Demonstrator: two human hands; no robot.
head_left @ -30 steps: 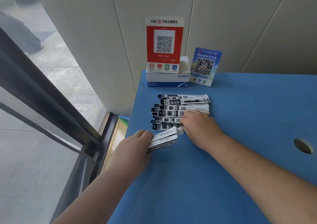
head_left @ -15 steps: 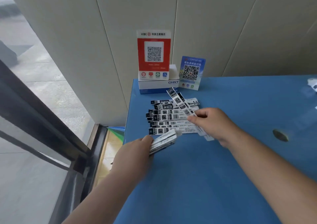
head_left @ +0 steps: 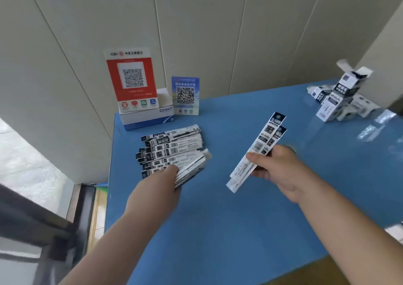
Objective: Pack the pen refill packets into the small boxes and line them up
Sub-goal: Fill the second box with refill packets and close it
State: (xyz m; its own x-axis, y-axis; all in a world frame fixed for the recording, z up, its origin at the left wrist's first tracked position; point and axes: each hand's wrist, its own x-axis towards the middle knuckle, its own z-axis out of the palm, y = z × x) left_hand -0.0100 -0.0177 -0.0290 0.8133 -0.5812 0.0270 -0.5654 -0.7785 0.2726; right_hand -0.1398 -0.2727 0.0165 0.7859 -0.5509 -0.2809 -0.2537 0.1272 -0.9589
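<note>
While both hands gripped refill packets point(head_left: 258, 151), the blue bench point(head_left: 218, 219) abutted pale panelled walls point(head_left: 196, 33); small boxes point(head_left: 335, 97) occupied its far corner.

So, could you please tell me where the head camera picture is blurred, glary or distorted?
Head view: the small boxes at far right are smeared by motion blur; glare streaks the blue table below them; wide-angle distortion splays the wall panels; the packets in the right hand stay fairly sharp.
</note>
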